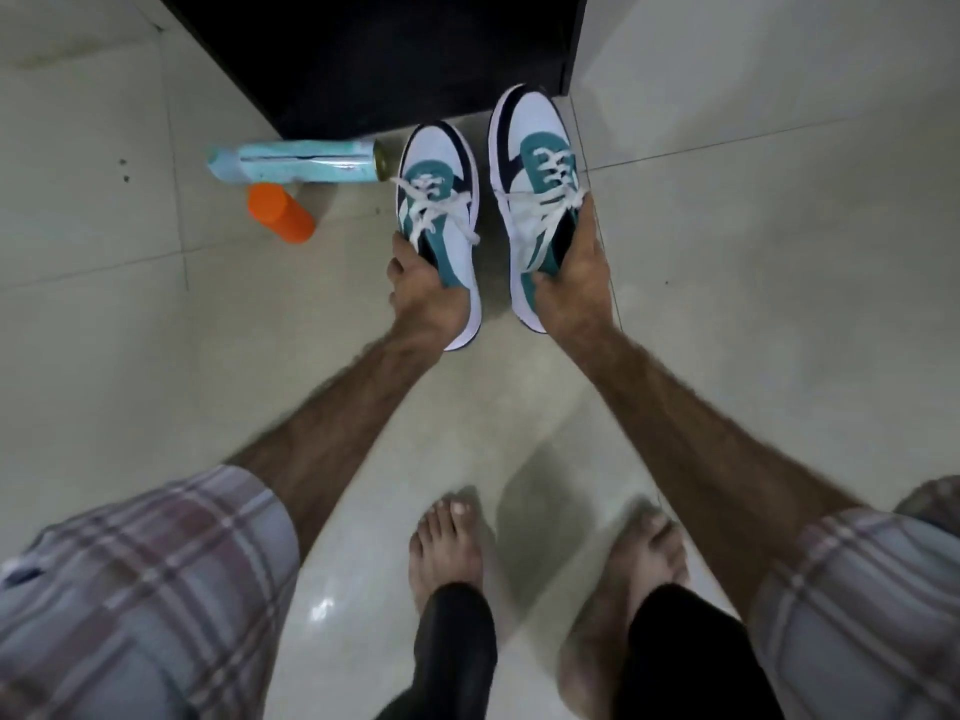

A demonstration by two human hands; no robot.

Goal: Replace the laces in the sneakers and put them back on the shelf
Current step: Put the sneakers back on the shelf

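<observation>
On the far left, a pale-blue spray can (291, 162) lies on its side on the glossy tiled floor (753, 304), with its orange cap (281, 213) lying just beside it.

Next comes the left sneaker (441, 200), white, teal and navy, with white laces (434, 202) threaded and loose at the ends. The left hand (423, 288) grips it at the heel collar, fingers curled into the opening. The right sneaker (535, 168) sits a little further forward, and the right hand (574, 283) holds it the same way at the collar. The hands are apart, one shoe each.

These look light and soft-sided, so the padded collar, stiffened by the heel counter, is probably the firmest hold. The dangling lace ends could snag or trail.

Both toes point at a dark cabinet (374, 54), likely the shelf. The tiles look slick and reflective, and bare feet (447, 548) stand on them below.
</observation>
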